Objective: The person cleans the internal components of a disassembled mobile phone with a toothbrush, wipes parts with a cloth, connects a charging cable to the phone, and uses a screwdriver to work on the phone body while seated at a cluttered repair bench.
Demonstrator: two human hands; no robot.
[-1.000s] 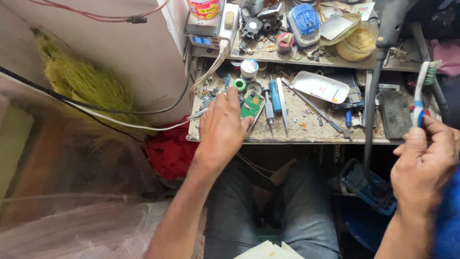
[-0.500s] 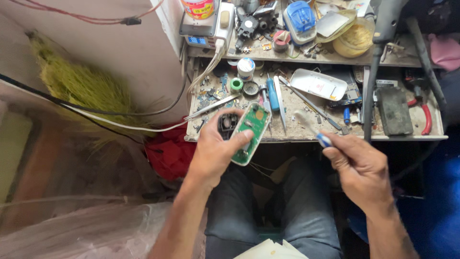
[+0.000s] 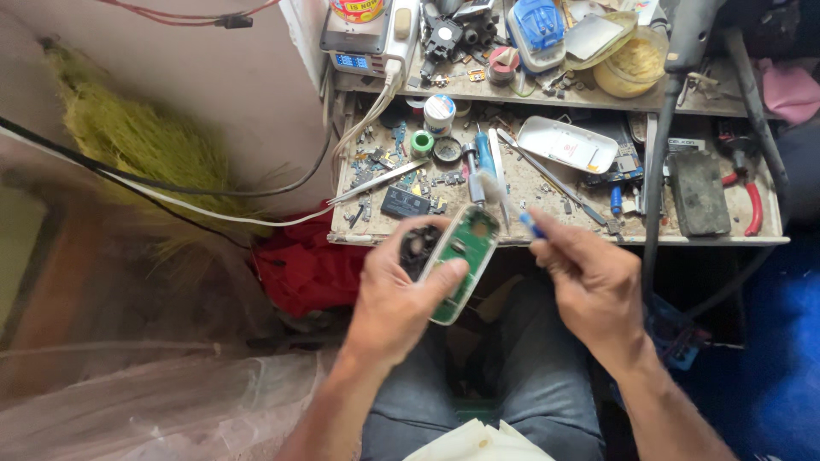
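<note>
At the centre of the frame, the left hand (image 3: 401, 294) has its fingers clamped on a green circuit board (image 3: 461, 260) in a pale frame, held above the lap. Just right of it, the right hand (image 3: 589, 282) pinches a blue-handled brush (image 3: 512, 209). Behind them, the cluttered table (image 3: 555, 235) carries tweezers (image 3: 376, 182) and a white tray (image 3: 567, 143).

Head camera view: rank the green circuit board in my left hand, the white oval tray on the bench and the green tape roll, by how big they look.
1. green circuit board and white oval tray: look alike in size; the board is nearer the camera, so unsure.
2. green tape roll: clearly smallest.
</note>
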